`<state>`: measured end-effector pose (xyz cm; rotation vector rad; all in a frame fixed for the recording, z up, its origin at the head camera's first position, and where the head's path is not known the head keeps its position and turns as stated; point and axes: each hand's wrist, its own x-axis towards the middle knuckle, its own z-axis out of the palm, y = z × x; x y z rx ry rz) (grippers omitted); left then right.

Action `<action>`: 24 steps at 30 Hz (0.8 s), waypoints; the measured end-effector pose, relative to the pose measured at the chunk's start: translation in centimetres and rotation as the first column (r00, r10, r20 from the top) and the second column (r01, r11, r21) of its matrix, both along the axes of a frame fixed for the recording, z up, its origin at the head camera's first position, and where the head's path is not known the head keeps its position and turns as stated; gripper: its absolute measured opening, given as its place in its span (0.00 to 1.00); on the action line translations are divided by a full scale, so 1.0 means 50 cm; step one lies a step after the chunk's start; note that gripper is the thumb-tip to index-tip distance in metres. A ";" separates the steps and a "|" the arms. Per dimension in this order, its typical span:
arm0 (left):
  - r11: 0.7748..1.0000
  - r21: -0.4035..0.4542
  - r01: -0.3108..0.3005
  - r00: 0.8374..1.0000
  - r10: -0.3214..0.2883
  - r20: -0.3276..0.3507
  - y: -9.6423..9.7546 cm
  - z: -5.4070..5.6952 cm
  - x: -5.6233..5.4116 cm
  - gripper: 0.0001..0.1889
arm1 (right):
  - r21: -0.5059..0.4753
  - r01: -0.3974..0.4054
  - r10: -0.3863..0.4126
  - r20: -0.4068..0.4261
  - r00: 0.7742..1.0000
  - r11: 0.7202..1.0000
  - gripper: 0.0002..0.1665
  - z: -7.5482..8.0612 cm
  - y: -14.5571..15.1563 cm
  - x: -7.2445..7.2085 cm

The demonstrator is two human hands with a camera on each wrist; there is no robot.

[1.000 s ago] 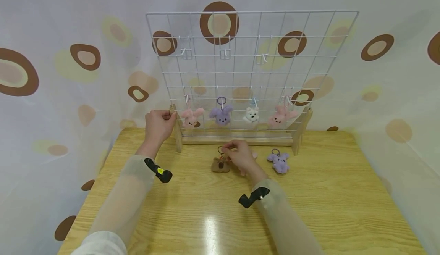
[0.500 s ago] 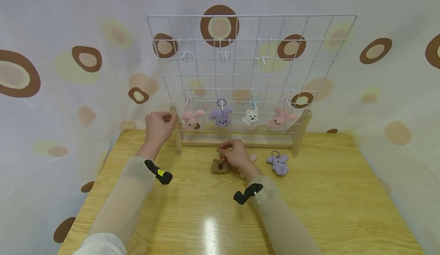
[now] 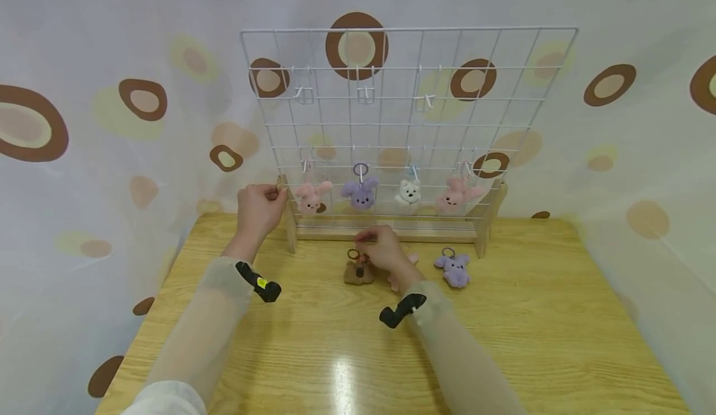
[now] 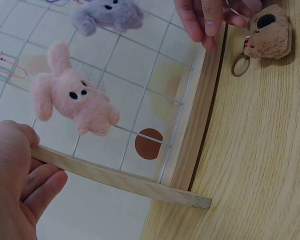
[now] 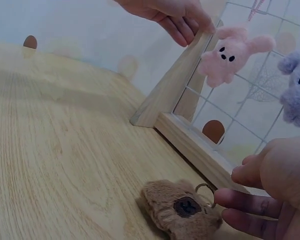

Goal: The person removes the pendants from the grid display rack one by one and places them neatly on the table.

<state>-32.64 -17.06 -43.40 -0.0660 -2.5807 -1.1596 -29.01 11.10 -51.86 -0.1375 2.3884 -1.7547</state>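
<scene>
On my feed, the counter (image 3: 531, 315) carries a white wire rack (image 3: 399, 148) toward twelve o'clock, my left hand (image 3: 260, 210) pinching its wooden upright (image 4: 121, 179) at eight o'clock. My nearer right hand (image 3: 387, 252) has its fingers parted; at its eight o'clock lies the brown plush (image 3: 358, 273), long axis nine-to-three, ring (image 5: 204, 184) beside the fingertips, contact unclear.

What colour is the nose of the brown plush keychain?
On the plush keychain, the nose is almost black; the right wrist view shows it best.
</scene>
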 end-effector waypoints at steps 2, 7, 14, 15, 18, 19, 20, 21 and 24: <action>1.000 0.002 0.000 1.000 0.000 0.000 0.001 0.000 0.001 0.15 | -0.008 0.005 -0.005 -0.001 1.000 1.000 0.11 0.006 0.007 0.004; 1.000 -0.001 -0.001 1.000 0.001 -0.009 0.001 -0.002 0.002 0.15 | -0.028 0.014 -0.015 -0.023 1.000 1.000 0.12 0.017 0.027 0.013; 1.000 0.009 0.002 1.000 -0.002 -0.016 -0.001 -0.005 0.002 0.15 | -0.042 0.054 -0.055 -0.025 0.998 0.998 0.15 0.050 0.056 0.031; 1.000 0.009 0.001 1.000 -0.001 -0.017 -0.001 -0.005 0.002 0.15 | -0.045 0.061 -0.062 -0.028 0.998 0.997 0.15 0.055 0.061 0.035; 1.000 0.010 0.001 1.000 -0.001 -0.021 -0.002 -0.005 0.003 0.15 | -0.064 0.083 -0.087 -0.062 0.994 0.995 0.15 0.069 0.078 0.043; 1.000 0.009 0.002 1.000 -0.001 -0.024 -0.002 -0.004 0.003 0.15 | -0.076 0.091 -0.096 -0.070 0.993 0.993 0.15 0.073 0.084 0.046; 1.000 0.009 0.002 1.000 -0.002 -0.025 -0.001 -0.004 0.002 0.15 | -0.082 0.099 -0.106 -0.087 0.990 0.992 0.15 0.077 0.090 0.048; 1.000 0.006 0.002 1.000 -0.002 -0.028 -0.001 -0.003 0.002 0.15 | -0.089 0.111 -0.119 -0.091 0.989 0.990 0.14 0.079 0.096 0.049; 1.000 -0.006 0.004 0.999 -0.004 -0.037 0.001 -0.002 0.003 0.15 | -0.122 0.143 -0.153 -0.074 0.986 0.982 0.15 0.090 0.114 0.056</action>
